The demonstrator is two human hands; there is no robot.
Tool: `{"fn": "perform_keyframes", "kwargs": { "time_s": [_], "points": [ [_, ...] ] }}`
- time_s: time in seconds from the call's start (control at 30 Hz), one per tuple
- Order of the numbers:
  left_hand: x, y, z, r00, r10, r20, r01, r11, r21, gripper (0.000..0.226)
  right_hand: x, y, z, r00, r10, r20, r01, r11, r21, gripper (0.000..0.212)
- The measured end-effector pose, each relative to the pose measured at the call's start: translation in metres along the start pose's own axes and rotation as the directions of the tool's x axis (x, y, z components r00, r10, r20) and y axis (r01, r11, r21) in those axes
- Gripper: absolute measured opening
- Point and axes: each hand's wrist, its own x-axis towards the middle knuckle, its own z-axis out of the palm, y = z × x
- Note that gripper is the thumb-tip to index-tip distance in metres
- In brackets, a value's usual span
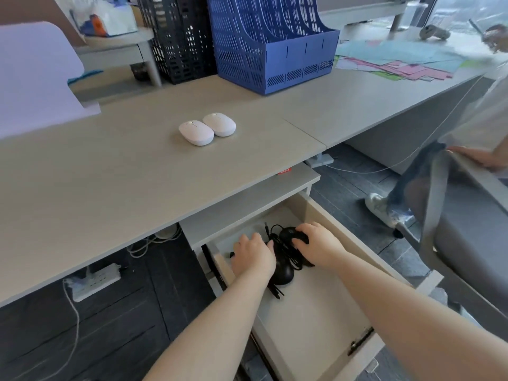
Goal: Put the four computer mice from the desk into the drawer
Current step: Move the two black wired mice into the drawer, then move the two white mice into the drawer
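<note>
Two white wireless mice lie side by side on the grey desk [110, 188]: one white mouse [196, 132] on the left, the other white mouse [219, 124] touching its right. Below, the drawer [316, 320] is pulled open. Inside it lie two black wired mice with tangled cables. My right hand [319, 244] rests on the far black mouse [288, 232], fingers curled over it. My left hand [254, 257] lies palm down over the near black mouse [283, 273], covering its front and part of the cable.
A blue file rack [272, 45] and a black mesh rack [178, 39] stand at the desk's back. Coloured papers [398, 61] cover the right desk. Another person's leg and a chair [467, 243] are right of the drawer. A power strip [96, 281] lies on the floor.
</note>
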Motion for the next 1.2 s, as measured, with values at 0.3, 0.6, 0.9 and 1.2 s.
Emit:
{"fn": "perform_keyframes", "kwargs": {
  "time_s": [0.3,0.6,0.9,1.2],
  "points": [
    [-0.017,0.018,-0.091,0.972,0.196,-0.127,-0.196,0.981,0.010,0.032,-0.020,-0.054,-0.063,0.994,-0.007,-0.113,0.001,0.999,-0.053,0.035],
    [0.022,-0.010,-0.185,0.869,0.185,-0.459,-0.283,0.947,-0.154,0.032,0.012,-0.124,-0.099,0.923,-0.120,-0.366,0.161,0.983,0.084,0.032],
    [0.135,-0.047,-0.206,0.932,0.092,-0.351,-0.173,0.963,-0.207,0.080,0.122,-0.181,-0.098,0.943,-0.115,-0.312,0.167,0.975,0.145,0.058],
    [0.178,-0.039,-0.211,0.953,0.199,-0.226,-0.264,0.915,-0.305,0.120,0.159,-0.205,-0.097,0.954,-0.165,-0.251,0.207,0.967,0.151,0.063]
  ]
}}
